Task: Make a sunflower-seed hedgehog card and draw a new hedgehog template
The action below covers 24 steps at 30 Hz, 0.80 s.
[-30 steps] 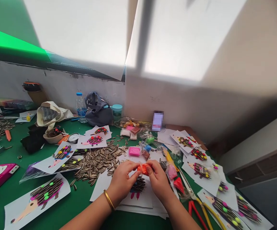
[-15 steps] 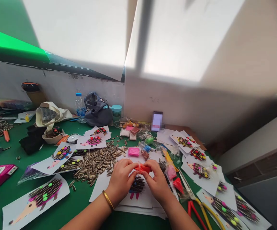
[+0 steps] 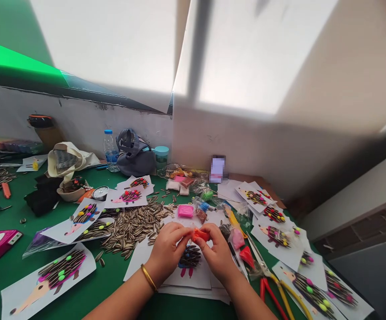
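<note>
Between my two hands is a small orange-red packet of clay (image 3: 201, 234). My right hand (image 3: 215, 254) pinches it between thumb and fingers. The fingertips of my left hand (image 3: 168, 250), with a gold bangle on the wrist, are closed at the packet's left edge. Just below them a seed hedgehog picture (image 3: 190, 258) lies on white sheets (image 3: 188, 292), partly covered by my hands. Beyond my hands are a pink clay block (image 3: 185, 210) and a brown clay packet (image 3: 201, 216). Sunflower seeds (image 3: 133, 224) are heaped to the left.
Finished hedgehog cards (image 3: 279, 240) lie right, others (image 3: 39, 284) left. Scissors (image 3: 263, 266) and red-handled pliers (image 3: 275, 298) rest beside my right forearm. A phone (image 3: 217, 169), a bottle (image 3: 111, 153), a dark bag (image 3: 135, 155) and a cup (image 3: 162, 158) stand near the wall.
My fingertips have shifted slightly on the orange-red packet, and more of it shows by my right hand. The camera view has moved a little.
</note>
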Available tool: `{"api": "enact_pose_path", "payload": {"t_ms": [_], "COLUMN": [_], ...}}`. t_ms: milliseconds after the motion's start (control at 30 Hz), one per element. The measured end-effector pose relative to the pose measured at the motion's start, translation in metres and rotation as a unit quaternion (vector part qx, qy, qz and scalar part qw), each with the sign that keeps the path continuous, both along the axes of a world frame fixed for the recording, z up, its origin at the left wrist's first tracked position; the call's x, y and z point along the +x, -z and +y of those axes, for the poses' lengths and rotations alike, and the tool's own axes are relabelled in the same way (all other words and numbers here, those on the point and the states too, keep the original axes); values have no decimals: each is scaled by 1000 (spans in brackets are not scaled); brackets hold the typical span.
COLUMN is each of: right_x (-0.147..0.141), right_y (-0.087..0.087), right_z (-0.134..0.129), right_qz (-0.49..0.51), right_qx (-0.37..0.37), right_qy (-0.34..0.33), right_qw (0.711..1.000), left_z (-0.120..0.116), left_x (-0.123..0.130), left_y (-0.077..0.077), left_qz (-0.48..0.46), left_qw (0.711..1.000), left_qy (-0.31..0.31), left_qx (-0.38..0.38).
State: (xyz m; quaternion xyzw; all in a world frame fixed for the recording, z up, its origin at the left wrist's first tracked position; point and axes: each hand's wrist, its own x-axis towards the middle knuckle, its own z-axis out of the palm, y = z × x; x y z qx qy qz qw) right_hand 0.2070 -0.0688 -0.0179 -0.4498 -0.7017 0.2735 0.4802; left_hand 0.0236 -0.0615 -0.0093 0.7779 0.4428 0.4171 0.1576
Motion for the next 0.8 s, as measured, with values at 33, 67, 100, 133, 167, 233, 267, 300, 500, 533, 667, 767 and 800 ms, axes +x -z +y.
{"api": "enact_pose_path", "payload": {"t_ms": [33,67,100,133,167,233,267,300,500,533,667,767,800], "right_x": [0,0,0,0,-1,-1,-1,-1,2,3,2,2,2], "right_y": [-1,-1,-2,-2,-2,-1,-1,0,4,4,5,5,5], "right_z": [0,0,-1,-1,-1,-1,-1,-1,1,2,2,2,2], "right_qz": [-3,-4,-6,-7,-8,-9,-9,-8,2,4,-2,-2,-1], "right_qx": [-4,-8,-11,-13,-14,-14,-13,-12,-7,-7,-10,-8,-8], "right_qy": [0,1,2,3,2,-1,-3,-3,12,14,5,1,5], "right_qw": [1000,1000,1000,1000,1000,1000,1000,1000,1000,1000,1000,1000,1000], "left_z": [0,0,0,0,0,1,2,3,8,8,7,7,8], "left_x": [0,-1,-2,-2,-3,-5,-5,-5,-4,-4,-6,-6,-6], "left_y": [0,-1,-1,-1,-1,-1,-1,0,9,9,5,3,3], "left_qz": [8,15,20,25,28,24,14,-1,-65,-57,7,19,10], "left_qw": [1000,1000,1000,999,999,999,1000,1000,997,998,1000,999,999], "left_qy": [-2,-6,-12,-18,-22,-23,-20,-17,2,1,-24,-26,-26], "left_qx": [6,9,9,8,5,-1,-5,-8,-27,-24,-9,-23,-28]}}
